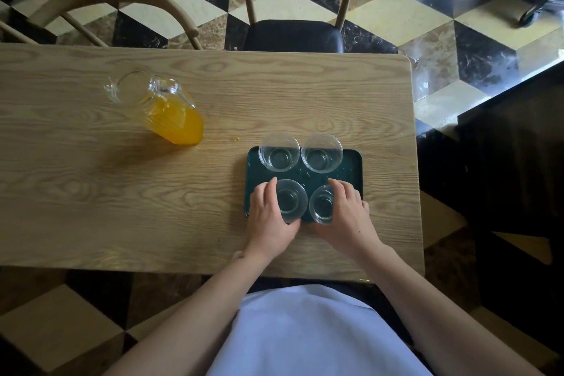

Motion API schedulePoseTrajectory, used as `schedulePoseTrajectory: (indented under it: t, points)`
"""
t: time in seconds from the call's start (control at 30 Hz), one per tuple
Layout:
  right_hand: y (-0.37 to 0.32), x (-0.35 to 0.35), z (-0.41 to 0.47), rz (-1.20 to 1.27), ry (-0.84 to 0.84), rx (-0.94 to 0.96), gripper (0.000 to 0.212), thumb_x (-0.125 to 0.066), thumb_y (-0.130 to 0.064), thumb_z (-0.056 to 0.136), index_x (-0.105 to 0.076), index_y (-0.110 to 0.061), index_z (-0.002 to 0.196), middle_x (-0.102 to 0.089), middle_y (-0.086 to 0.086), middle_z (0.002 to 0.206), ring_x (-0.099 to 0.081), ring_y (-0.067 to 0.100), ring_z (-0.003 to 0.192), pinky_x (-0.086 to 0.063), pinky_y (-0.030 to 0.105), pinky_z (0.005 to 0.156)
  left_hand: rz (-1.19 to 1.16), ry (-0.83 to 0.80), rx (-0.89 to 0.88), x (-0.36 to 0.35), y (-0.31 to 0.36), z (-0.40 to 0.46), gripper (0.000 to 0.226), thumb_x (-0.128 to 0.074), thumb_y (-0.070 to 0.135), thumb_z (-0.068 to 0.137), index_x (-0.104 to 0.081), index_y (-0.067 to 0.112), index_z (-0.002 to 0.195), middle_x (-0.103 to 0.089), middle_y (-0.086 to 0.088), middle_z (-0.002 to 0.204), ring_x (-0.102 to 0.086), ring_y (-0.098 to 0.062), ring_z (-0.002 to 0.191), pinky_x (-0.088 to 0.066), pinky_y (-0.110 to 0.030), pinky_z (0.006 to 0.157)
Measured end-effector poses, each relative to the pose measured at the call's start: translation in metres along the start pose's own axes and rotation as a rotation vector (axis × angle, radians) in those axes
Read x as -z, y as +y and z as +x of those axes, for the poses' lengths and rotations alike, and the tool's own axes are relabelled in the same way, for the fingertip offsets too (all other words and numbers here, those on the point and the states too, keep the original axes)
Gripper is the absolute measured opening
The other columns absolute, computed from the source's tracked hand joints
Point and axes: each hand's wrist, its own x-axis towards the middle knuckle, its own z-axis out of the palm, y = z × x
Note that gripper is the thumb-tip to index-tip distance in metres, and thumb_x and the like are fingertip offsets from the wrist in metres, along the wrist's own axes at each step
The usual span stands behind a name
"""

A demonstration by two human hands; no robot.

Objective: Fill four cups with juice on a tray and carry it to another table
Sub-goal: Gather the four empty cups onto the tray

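Both hands (270, 217) (348, 217) grip round clear cups (290, 200) on glossy tray (354, 168).

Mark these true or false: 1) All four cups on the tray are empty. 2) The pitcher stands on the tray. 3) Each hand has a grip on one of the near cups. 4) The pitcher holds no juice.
1) True: all four cups, such as the far left cup, are empty on the tray.
2) False: the pitcher stands on the table, left of the tray.
3) True: left hand grips the near left cup; right hand grips the near right cup.
4) False: it holds orange juice.
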Motion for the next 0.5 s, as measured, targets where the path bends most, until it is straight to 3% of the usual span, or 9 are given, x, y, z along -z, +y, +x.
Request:
schedulePoseTrajectory:
  t: [0.37, 0.43, 0.5]
  points:
    - [-0.003, 0.000, 0.001, 0.003, -0.033, 0.034, 0.103, -0.080, -0.056, 0.065, -0.030, -0.017, 0.146, -0.040, 0.001, 0.144, -0.040, 0.025, 0.129, -0.040, 0.044, 0.098, -0.003, -0.033, -0.021, 0.003, -0.012, -0.005, 0.102, -0.088, 0.030, 0.064, -0.038, 0.001, 0.149, -0.046, -0.019, 0.138, -0.046, -0.035, 0.128, -0.042, -0.045, 0.109]
    - [-0.003, 0.003, 0.001, 0.013, -0.059, 0.014, 0.111, -0.076, -0.067, 0.061, -0.029, -0.016, 0.148, -0.038, 0.001, 0.146, -0.039, 0.025, 0.131, -0.041, 0.046, 0.099, -0.042, -0.070, -0.008, 0.006, -0.012, -0.006, 0.110, -0.089, 0.041, 0.064, -0.035, 0.002, 0.151, -0.043, -0.018, 0.141, -0.043, -0.033, 0.132, -0.038, -0.044, 0.112]
    - [-0.004, 0.006, 0.001, 0.023, -0.075, -0.001, 0.114, -0.076, -0.068, 0.059, -0.028, -0.017, 0.149, -0.037, 0.000, 0.147, -0.037, 0.025, 0.133, -0.040, 0.046, 0.101, -0.145, -0.067, 0.038, 0.012, -0.010, -0.006, 0.105, -0.078, 0.058, 0.070, -0.035, 0.005, 0.151, -0.041, -0.015, 0.142, -0.041, -0.026, 0.133, -0.036, -0.040, 0.112]
